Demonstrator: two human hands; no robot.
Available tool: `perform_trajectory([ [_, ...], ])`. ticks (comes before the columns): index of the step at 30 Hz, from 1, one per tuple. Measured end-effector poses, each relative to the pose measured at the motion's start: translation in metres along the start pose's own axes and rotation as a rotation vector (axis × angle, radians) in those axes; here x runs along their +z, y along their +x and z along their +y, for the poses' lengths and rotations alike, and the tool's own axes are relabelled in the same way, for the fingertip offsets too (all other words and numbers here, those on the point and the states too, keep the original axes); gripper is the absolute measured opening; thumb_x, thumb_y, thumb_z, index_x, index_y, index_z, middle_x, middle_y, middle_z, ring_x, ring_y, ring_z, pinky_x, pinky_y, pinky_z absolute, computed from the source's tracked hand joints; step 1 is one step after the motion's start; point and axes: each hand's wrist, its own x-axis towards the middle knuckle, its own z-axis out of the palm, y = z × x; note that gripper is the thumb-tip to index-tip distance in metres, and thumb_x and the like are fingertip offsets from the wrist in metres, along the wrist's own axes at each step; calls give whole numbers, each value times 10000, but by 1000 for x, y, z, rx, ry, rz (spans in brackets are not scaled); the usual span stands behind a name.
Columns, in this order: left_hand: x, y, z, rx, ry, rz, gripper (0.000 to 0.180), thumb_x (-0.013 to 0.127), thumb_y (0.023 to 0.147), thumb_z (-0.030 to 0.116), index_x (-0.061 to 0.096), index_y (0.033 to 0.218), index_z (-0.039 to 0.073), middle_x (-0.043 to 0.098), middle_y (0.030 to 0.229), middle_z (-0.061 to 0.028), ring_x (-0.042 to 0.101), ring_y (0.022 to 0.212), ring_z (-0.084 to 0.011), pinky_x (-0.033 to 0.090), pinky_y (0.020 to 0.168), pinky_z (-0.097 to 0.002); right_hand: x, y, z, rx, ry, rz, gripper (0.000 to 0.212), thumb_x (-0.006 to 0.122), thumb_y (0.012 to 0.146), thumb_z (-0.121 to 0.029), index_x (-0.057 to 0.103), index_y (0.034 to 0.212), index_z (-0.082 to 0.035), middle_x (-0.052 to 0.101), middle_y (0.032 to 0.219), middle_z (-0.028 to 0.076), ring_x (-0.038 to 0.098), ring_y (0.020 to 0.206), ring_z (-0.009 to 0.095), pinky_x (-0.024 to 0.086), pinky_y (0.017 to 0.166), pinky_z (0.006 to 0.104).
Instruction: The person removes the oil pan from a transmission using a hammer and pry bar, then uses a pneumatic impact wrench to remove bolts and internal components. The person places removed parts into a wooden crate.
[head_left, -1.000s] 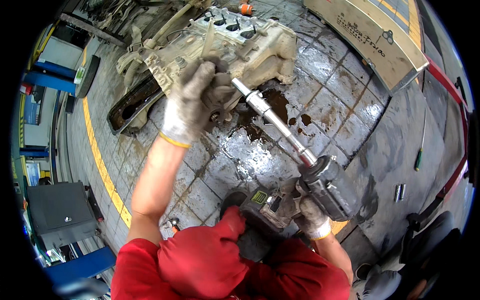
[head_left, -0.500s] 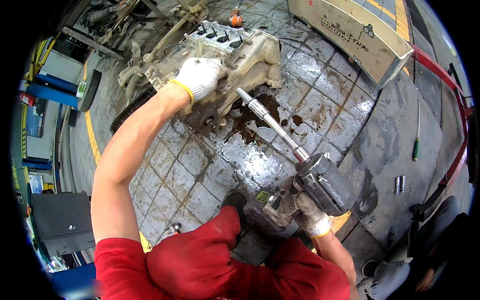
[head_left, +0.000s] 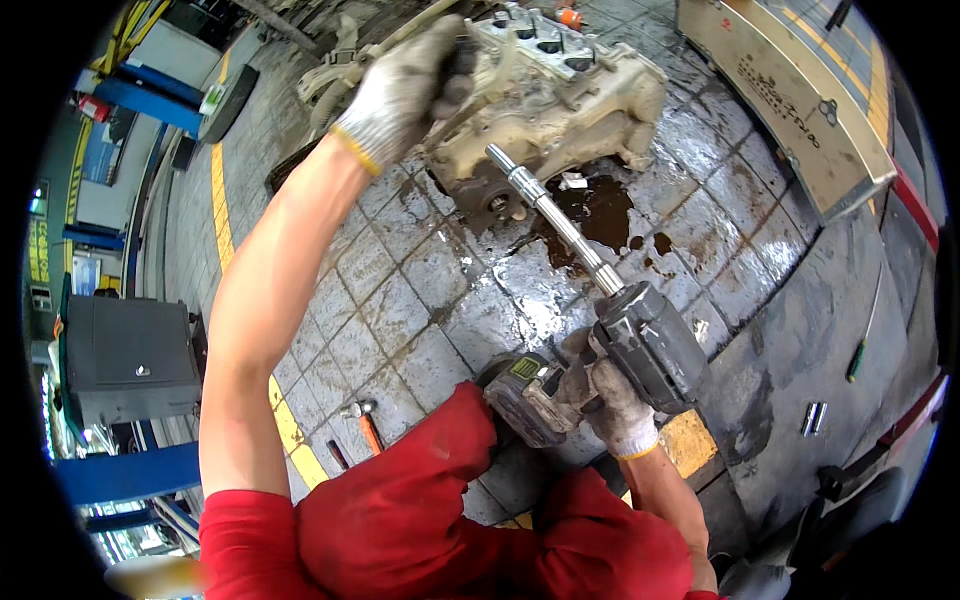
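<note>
My right hand (head_left: pixel 622 410), in a soiled white knit glove, grips the handle of a dark cordless impact wrench (head_left: pixel 650 345). A long silver extension bar with a socket (head_left: pixel 562 228) points from it up and left toward the engine block (head_left: pixel 560 120). My left hand (head_left: pixel 400 95), gloved in white with dark, dirty fingers, is raised at the block's left side and covers part of it. Its fingers look curled and slightly blurred; what they hold, if anything, is hidden. The dirty beige block lies on the tiles with several round openings facing up.
Dark fluid (head_left: pixel 600 215) has pooled beside the block, near a small white piece (head_left: pixel 573 181). A long beige crate (head_left: pixel 790 100) stands far right. An orange-handled hammer (head_left: pixel 370 430) lies by my left knee. Right are a screwdriver (head_left: pixel 856 360) and two sockets (head_left: pixel 814 418).
My left hand has lifted away from the front of the engine block. The whole view has shifted, bringing the hammer into sight. My right hand still holds the impact wrench.
</note>
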Motion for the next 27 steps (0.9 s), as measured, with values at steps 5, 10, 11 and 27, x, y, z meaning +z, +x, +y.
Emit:
perform_trajectory([
  [5, -63, -71, -14, -155, -474, 69, 328, 584, 1078, 434, 664, 1137, 122, 705, 994, -58, 531, 626, -65, 314, 397, -163, 12, 20, 26, 17, -50, -4, 611, 869, 876, -377, 609, 1356, -104, 687, 1152, 106, 660, 717, 136, 541, 564, 309],
  [10, -47, -130, -41, -341, 199, 178, 522, 561, 1043, 631, 662, 987, 122, 540, 717, 55, 456, 563, -51, 346, 459, -221, 25, 35, 33, 47, -136, -24, 462, 808, 939, -294, 628, 1317, -99, 698, 1159, 116, 661, 730, 137, 540, 592, 296],
  [11, -40, -137, -49, -323, 314, 12, 571, 516, 1050, 659, 699, 1020, 119, 543, 740, 45, 453, 598, -64, 367, 503, -243, 25, 37, 38, 45, -161, -28, 450, 800, 945, -286, 628, 1317, -99, 700, 1162, 118, 662, 727, 138, 540, 598, 295],
  [27, 38, -122, -81, -457, 126, -237, 245, 471, 1094, 209, 628, 998, 47, 511, 743, 14, 460, 614, -93, 386, 544, -274, -1, 53, 73, -302, -1100, -195, 244, 747, 933, -229, 726, 1158, -137, 733, 1106, 105, 685, 1044, 329, 538, 911, 507],
])
